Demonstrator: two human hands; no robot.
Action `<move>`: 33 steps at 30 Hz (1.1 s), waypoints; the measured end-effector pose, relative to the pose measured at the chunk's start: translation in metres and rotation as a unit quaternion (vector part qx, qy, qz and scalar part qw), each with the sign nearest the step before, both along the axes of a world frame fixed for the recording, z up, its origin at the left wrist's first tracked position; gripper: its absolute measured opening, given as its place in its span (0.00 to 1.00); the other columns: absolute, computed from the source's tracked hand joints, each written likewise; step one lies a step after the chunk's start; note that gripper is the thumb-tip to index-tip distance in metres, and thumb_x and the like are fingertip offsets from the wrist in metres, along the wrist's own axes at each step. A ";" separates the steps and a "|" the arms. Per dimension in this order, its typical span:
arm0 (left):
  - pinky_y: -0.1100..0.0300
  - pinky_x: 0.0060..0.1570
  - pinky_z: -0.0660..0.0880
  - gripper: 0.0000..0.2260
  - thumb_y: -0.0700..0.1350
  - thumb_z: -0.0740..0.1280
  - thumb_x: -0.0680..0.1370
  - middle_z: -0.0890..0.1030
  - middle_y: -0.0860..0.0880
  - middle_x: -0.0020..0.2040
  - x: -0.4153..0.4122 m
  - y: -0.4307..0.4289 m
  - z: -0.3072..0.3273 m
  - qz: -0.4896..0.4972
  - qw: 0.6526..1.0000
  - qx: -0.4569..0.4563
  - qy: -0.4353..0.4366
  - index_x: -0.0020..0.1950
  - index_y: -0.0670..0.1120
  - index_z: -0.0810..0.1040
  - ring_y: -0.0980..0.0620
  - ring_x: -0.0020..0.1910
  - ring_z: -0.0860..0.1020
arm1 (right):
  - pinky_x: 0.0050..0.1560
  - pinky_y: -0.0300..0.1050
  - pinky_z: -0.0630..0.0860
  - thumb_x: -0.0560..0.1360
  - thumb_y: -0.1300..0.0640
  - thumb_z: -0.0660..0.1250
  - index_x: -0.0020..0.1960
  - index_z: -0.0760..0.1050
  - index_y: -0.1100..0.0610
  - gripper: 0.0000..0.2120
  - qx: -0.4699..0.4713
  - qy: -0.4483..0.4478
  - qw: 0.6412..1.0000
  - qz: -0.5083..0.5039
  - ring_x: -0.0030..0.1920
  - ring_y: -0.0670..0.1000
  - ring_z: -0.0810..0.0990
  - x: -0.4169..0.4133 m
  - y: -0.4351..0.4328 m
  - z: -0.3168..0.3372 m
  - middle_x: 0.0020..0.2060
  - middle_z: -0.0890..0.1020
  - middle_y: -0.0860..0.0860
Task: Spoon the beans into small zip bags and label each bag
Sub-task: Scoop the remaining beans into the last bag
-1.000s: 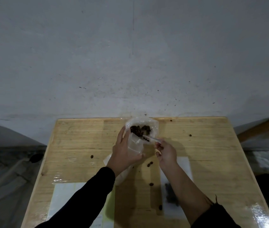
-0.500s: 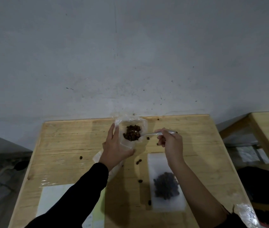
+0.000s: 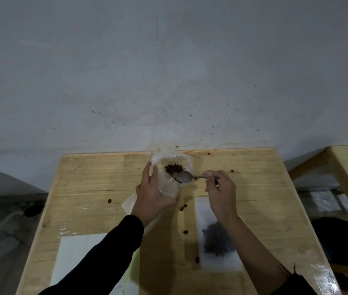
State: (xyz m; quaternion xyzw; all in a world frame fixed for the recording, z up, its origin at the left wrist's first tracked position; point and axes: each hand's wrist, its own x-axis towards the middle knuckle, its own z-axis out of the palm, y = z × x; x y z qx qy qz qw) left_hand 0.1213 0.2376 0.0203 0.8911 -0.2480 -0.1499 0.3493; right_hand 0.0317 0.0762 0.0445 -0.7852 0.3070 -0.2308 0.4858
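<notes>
Left hand grips a clear bag upright above the worktop, with beans at its mouth. Right hand pinches the handle of the spoon, whose bowl is at the bag's rim. A filled zip bag lies flat beside the right forearm.

A clear plastic bag stands upright in the grip of the left hand, mouth open, dark beans heaped near its top; a metal spoon, pinched by the right hand, lies level, bowl at the bag's mouth; a filled zip bag lies flat beneath the right wrist.
</notes>
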 end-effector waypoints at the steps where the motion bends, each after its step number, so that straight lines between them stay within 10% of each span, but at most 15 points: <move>1: 0.50 0.67 0.56 0.48 0.61 0.72 0.66 0.45 0.53 0.76 -0.001 0.001 0.001 0.002 1.000 0.002 -0.002 0.77 0.46 0.50 0.50 0.73 0.56 | 0.38 0.37 0.71 0.80 0.61 0.59 0.49 0.80 0.61 0.11 -0.032 0.011 0.999 0.018 0.33 0.45 0.74 0.000 0.002 -0.005 0.38 0.75 0.48; 13: 0.53 0.65 0.57 0.44 0.58 0.72 0.67 0.49 0.54 0.74 -0.001 0.009 -0.005 -0.023 1.000 0.009 -0.008 0.76 0.48 0.52 0.51 0.69 0.63 | 0.42 0.40 0.77 0.79 0.62 0.59 0.60 0.77 0.58 0.13 -0.086 -0.022 0.994 0.060 0.41 0.50 0.79 0.010 0.014 -0.019 0.46 0.76 0.50; 19: 0.52 0.64 0.60 0.42 0.58 0.72 0.67 0.51 0.51 0.73 -0.003 0.003 -0.002 -0.031 0.999 0.009 -0.029 0.74 0.47 0.55 0.51 0.66 0.65 | 0.43 0.26 0.71 0.81 0.61 0.56 0.61 0.76 0.60 0.13 -0.088 0.008 0.995 0.037 0.39 0.45 0.75 0.014 0.016 -0.027 0.48 0.76 0.51; 23: 0.54 0.62 0.60 0.40 0.58 0.71 0.69 0.52 0.50 0.74 -0.006 -0.002 0.007 -0.055 0.997 0.001 -0.046 0.74 0.47 0.57 0.55 0.64 0.65 | 0.42 0.39 0.79 0.81 0.60 0.57 0.57 0.78 0.60 0.12 0.133 0.004 0.987 -0.091 0.41 0.50 0.79 0.020 0.016 -0.034 0.46 0.79 0.53; 27: 0.56 0.62 0.58 0.41 0.58 0.72 0.69 0.50 0.51 0.74 -0.004 -0.003 0.009 -0.074 0.996 -0.003 -0.044 0.75 0.49 0.54 0.56 0.65 0.63 | 0.30 0.35 0.75 0.80 0.63 0.59 0.52 0.78 0.66 0.10 0.395 -0.019 0.895 -0.208 0.34 0.50 0.77 0.026 0.013 -0.032 0.34 0.78 0.54; 33: 0.53 0.64 0.58 0.43 0.60 0.72 0.68 0.50 0.53 0.74 0.001 0.001 0.007 -0.083 0.996 -0.007 -0.020 0.75 0.50 0.55 0.57 0.66 0.62 | 0.33 0.36 0.76 0.78 0.66 0.61 0.43 0.76 0.64 0.07 0.522 -0.021 0.815 -0.252 0.34 0.50 0.76 0.030 0.015 -0.027 0.33 0.78 0.55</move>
